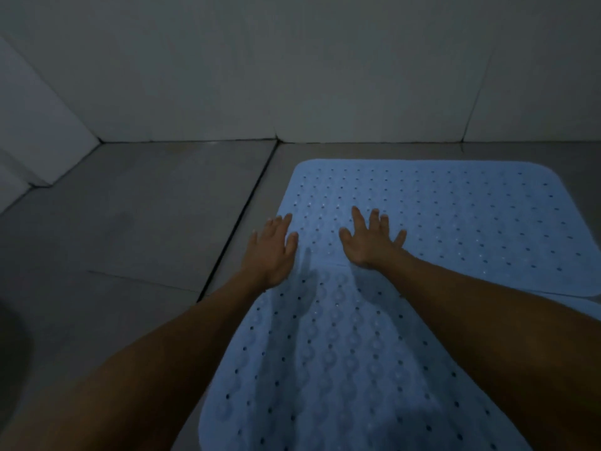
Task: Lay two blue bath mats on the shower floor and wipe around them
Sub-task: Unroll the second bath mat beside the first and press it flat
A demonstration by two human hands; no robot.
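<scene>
Two light blue perforated bath mats lie on the grey tiled shower floor (pixel 136 203). The far mat (pixel 455 216) lies flat near the back wall. The near mat (pixel 325 353) stretches toward me, and its far end overlaps the far mat. My left hand (pixel 271 252) lies flat with straight fingers on the left edge where the mats meet. My right hand (pixel 372 239) presses down with spread fingers just past the overlap. Both forearms reach in from the bottom of the view.
Pale tiled walls (pixel 292 66) close the floor at the back and on the left, meeting in a corner (pixel 99 141). A dark grout line (pixel 237 222) runs along the floor just left of the mats. The light is dim.
</scene>
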